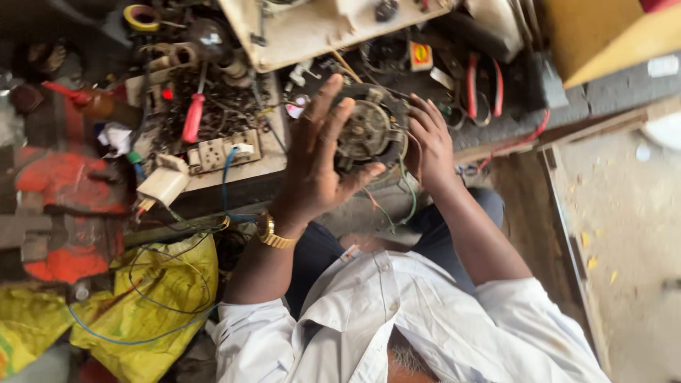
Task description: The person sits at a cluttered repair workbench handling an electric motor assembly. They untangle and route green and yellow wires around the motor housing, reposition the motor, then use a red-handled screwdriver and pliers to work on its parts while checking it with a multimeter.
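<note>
Cluttered and grimy, the worktop ran across the upper part of the view, strewn with wires, screws and scrap parts. Over its front edge, above the person's lap, both hands held a round, dark motor with a dusty metal hub at its middle and thin green and red wires trailing down from it.

The left hand lay over the motor's left side, its fingers spread apart and pointing up across the housing while the thumb pressed in under the lower edge. A gold watch sat on that wrist. The right hand gripped the motor's right rim, fingers curled together around the edge.

To the left of the hands a red-handled screwdriver lay among dark metal bits, and just below it sat a cream socket plate with a blue wire running from it. Near that rested a white plug. A roll of yellow tape sat at the top left corner. A pale board tilted over the back of the worktop. Yellow bags with a blue cable looped over them lay at the lower left beside a red machine. The person wore a white shirt.
</note>
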### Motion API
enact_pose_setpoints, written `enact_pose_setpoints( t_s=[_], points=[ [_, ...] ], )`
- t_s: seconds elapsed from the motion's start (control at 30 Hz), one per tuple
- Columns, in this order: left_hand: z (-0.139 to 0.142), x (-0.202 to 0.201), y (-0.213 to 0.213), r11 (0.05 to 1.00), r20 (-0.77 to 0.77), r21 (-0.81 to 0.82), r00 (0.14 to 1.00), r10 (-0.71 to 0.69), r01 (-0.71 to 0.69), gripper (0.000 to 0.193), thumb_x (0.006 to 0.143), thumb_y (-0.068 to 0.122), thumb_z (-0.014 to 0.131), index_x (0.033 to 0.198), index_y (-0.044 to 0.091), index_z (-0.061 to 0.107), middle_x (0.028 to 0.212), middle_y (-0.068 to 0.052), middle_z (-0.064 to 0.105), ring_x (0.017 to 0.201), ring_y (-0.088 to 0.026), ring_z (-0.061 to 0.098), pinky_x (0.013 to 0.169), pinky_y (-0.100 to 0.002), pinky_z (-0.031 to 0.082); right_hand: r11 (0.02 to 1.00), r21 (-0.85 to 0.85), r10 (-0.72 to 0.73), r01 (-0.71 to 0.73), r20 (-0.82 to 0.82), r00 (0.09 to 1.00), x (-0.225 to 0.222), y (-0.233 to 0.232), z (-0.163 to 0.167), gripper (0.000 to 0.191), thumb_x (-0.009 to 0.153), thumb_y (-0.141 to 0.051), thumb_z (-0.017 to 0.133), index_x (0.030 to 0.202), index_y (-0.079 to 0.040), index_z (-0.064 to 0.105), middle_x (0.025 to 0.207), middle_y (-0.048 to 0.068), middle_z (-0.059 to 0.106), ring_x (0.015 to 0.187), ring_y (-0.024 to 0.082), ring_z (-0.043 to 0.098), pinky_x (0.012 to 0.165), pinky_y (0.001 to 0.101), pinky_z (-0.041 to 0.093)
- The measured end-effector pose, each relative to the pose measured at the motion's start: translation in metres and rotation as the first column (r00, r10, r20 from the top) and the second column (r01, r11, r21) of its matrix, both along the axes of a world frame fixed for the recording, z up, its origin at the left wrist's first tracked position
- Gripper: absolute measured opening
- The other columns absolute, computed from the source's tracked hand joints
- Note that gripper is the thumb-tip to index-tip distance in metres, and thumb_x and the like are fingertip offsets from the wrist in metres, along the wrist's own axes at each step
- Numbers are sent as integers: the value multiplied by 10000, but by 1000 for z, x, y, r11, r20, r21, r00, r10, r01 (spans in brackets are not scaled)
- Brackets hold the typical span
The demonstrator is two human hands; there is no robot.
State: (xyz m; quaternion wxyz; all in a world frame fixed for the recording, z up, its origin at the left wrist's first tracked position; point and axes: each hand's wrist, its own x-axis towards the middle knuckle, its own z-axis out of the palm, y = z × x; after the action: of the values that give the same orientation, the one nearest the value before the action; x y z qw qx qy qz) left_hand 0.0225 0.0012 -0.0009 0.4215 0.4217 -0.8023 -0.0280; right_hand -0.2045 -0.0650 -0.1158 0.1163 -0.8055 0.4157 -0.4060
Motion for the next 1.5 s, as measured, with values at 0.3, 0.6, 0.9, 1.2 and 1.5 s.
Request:
enact_pose_setpoints(
  t_s=[0.3, 0.6, 0.9, 1.2, 1.5],
  points=[
    [-16, 12, 3, 1000, 9, 22, 1000, 16, -16, 893, 1046, 619, 663, 1665, 165, 207, 1677, -169, 223, 1557, -329, 327, 1309, -500, 307, 1000, 21, 13, -12, -42, 999, 3, -4, -17, 409, 948, -126, 577, 1326, 13, 651, 1440, 196, 582, 1414, 389, 485, 1224, 493, 326],
    [-21, 22, 14, 998, -104, 6, 993, 55, -54, 970, 1000, 735, 610, 1668, 195, 159, 1674, -127, 185, 1570, -272, 259, 1266, -481, 241, 691, 389, -175, -610, 908, 381, 13, -7, -31, 390, 1008, -155, 577, 1384, -64, 626, 1426, 131, 590, 1346, 301, 548, 1188, 433, 449],
    [-26, 56, 10, 988, -62, -27, 987, 147, -149, 956, 992, 691, 632, 1639, 140, 194, 1698, -126, 222, 1554, -265, 267, 1289, -440, 237, 999, 4, 46, -47, 94, 994, 10, -5, -20, 311, 1046, -128, 619, 1307, 32, 674, 1408, 216, 643, 1383, 422, 568, 1198, 493, 446],
    [-1, 165, 2, 870, 231, -4, 846, 481, -493, 587, 948, 239, 927, 1335, -21, 570, 1347, -208, 594, 1317, -420, 558, 1135, -510, 480, 770, 564, -345, -297, 760, 551, 6, -10, -48, 496, 1008, -121, 604, 1489, -95, 486, 1627, 76, 383, 1535, 272, 320, 1257, 439, 254],
    [-47, 225, -17, 558, 694, 169, 500, 517, -812, 310, 942, 340, 827, 984, 46, 738, 1028, -215, 721, 945, -438, 670, 769, -565, 518, 999, 20, 42, -41, -51, 998, -2, -4, -16, 353, 917, -64, 607, 1261, 10, 633, 1383, 182, 618, 1451, 381, 469, 1252, 534, 300]
  ],
)
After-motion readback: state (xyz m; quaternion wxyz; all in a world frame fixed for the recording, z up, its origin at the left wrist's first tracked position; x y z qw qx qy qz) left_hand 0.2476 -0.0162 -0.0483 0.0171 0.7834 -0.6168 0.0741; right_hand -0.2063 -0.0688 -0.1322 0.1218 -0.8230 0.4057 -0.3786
